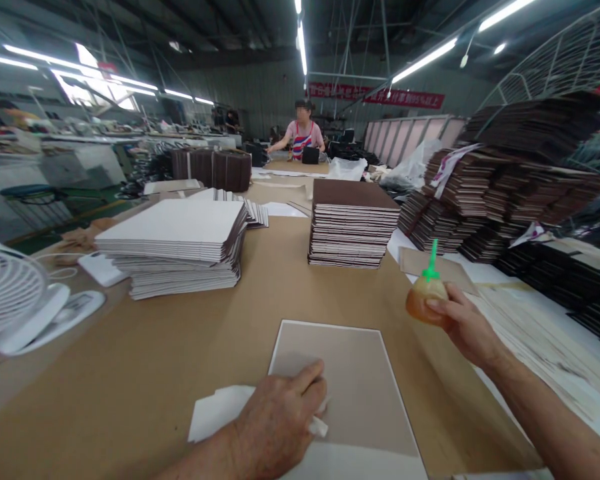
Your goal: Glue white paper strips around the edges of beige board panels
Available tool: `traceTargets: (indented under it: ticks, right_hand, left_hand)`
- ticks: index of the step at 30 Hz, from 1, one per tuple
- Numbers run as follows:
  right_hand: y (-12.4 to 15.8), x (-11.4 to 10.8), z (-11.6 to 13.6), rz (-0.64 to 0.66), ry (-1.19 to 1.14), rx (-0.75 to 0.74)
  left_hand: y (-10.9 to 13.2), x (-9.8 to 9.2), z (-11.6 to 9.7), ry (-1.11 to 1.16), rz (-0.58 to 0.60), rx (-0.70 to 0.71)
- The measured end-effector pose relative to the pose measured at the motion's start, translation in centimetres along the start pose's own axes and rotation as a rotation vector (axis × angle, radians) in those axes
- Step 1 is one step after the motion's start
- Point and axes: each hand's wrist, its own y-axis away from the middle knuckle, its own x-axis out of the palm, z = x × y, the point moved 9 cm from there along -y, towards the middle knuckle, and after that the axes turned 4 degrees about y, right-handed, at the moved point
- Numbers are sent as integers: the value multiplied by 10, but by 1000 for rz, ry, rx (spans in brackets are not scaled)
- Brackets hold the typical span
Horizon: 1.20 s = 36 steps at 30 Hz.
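A grey cardboard sheet with a white border [353,387] lies flat on the brown table in front of me. My left hand [277,417] presses down on its near left corner, fingers curled over a crumpled white cloth or paper [215,410]. My right hand [463,327] is raised to the right of the sheet and grips a small amber glue bottle with a green nozzle [427,293], held upright above the table.
A stack of white-topped boards [180,243] stands at the left, a brown-topped stack [353,223] at centre back. Heaps of dark flattened boxes [505,187] fill the right side. A white desk fan [15,300] sits at far left. Another person [304,137] works at the far end.
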Motion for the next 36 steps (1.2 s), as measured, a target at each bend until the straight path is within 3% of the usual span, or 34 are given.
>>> traceTargets:
  ticks: [2,4,10,13,19,26,36]
  right_hand:
    - [21,34,16,275,-226,41]
    - [42,62,27,469,-424,126]
    - [78,113,46,698,-631,299]
    - [76,129,53,666,-517,260]
    - [60,141,74,422,-45,20]
    - [67,158,103,461,194,-256]
    - [64,165,130,481,358,-391]
  left_hand:
    - [0,1,0,-4,9,13]
    - [-1,1,1,16,14,12]
    - [2,2,5,44,35,-4]
    - [3,1,7,66,11,-29]
    - [3,-3,6,52,-12,-23]
    - [3,-5,5,50,-25,-14]
    - [2,-6,4,34,-25,-7]
